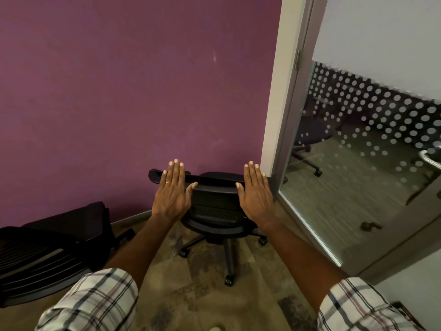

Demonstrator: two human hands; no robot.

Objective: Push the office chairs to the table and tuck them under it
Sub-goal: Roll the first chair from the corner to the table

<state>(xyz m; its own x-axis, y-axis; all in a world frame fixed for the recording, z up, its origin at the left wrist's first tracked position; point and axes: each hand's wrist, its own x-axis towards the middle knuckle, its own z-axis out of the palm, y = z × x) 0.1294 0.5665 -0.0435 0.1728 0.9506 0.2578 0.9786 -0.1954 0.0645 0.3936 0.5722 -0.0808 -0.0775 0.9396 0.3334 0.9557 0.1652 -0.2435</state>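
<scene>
A black office chair (214,201) on castors stands in front of me, its back towards me, close to the purple wall. My left hand (172,192) is stretched flat over the left end of the backrest's top edge, fingers straight and together, a ring on one finger. My right hand (256,192) is held flat the same way over the right end. Neither hand grips the chair; whether the palms touch it I cannot tell. A second black office chair (55,256) stands at the lower left. No table is in view.
The purple wall (119,91) is straight ahead. On the right a white door frame (284,91) and a glass door (358,175) with a dotted film and a metal handle (429,158). Patterned carpet (202,295) lies under the chairs.
</scene>
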